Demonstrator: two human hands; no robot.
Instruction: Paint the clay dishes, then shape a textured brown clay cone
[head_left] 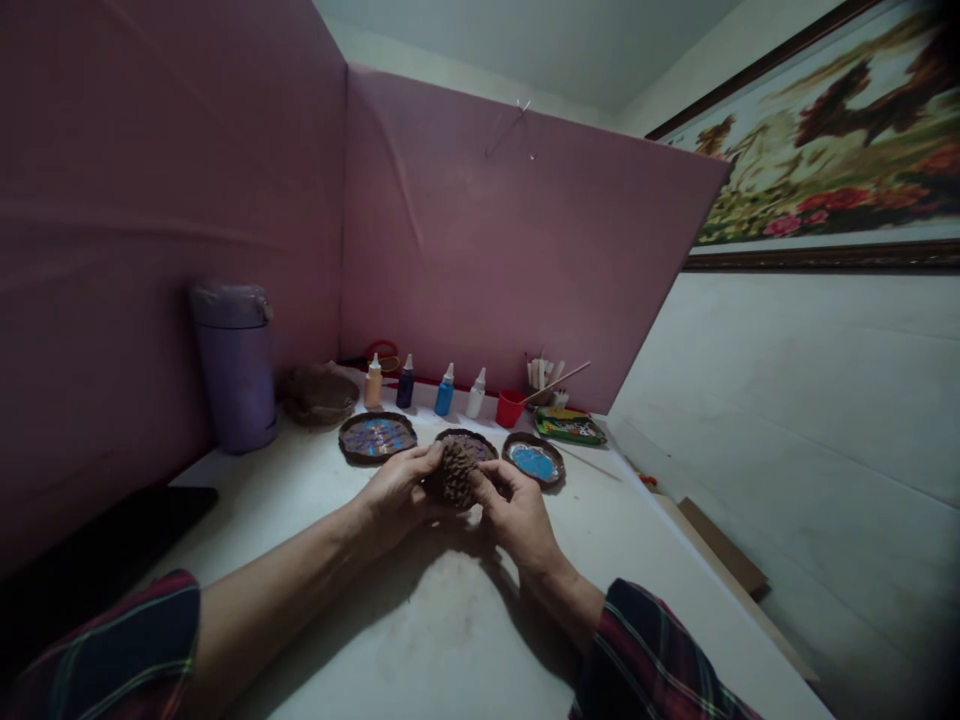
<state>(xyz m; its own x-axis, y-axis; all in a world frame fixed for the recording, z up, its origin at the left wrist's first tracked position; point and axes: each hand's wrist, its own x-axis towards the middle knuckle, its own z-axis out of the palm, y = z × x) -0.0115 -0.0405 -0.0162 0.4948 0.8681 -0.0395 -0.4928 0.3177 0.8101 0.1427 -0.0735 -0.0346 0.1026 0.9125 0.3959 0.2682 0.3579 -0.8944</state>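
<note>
A brown, bumpy-surfaced lump (457, 474), which looks like a pine cone or textured clay, is held between both hands above the table. My left hand (409, 490) grips its left side, thumb at the top edge. On its right side, my right hand (517, 505) pinches it with thumb and fingers. Just behind it lies a brown-rimmed round dish (484, 447), partly hidden by the lump and my hands. A similar dish with blue and purple streaks (377, 437) sits to the left, and another with blue paint (534, 461) to the right.
Small nozzle bottles, orange (373, 385), dark (406, 385), blue (445, 393) and white (476, 396), stand behind the dishes. A red cup (511, 409) with a stick and a green packet (570, 426) are right. Left are a purple tumbler (236, 375) and brown bowl (319, 394).
</note>
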